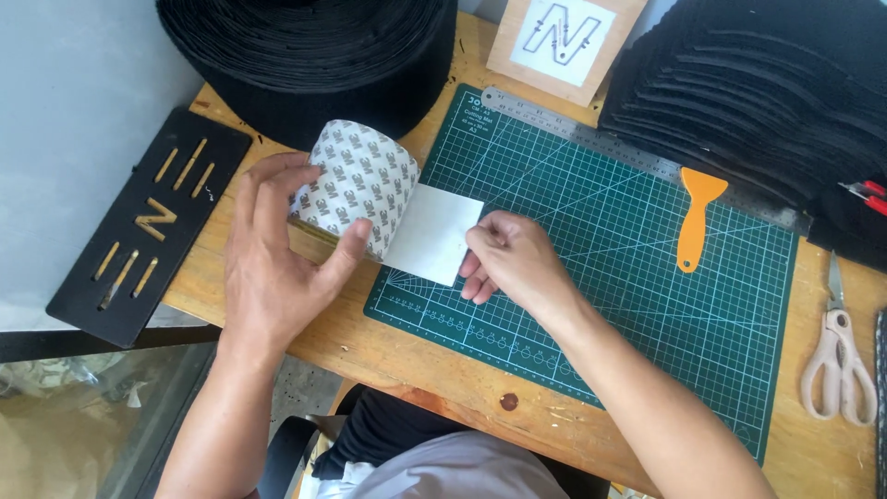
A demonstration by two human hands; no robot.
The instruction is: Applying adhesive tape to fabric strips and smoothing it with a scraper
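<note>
2 hands | L hand (277, 254) grips printed tape roll (360, 185) | R hand (508, 259) pulls smooth white strip (432, 233)

One tape roll (362, 185), one scraper (695, 217), one scissors (839, 356), one ruler (637, 157).

Two sign-like plaques are present. A black rectangular stencil plate (148, 226) lies at the left edge of the worktop (443, 370), tilted, with cut-out slots and one letter-shaped opening showing light wood tone. A light wooden square plaque (565, 42) stands at the far edge, bearing a white panel with an outlined letter shape. No packages or screens are in view.
</note>
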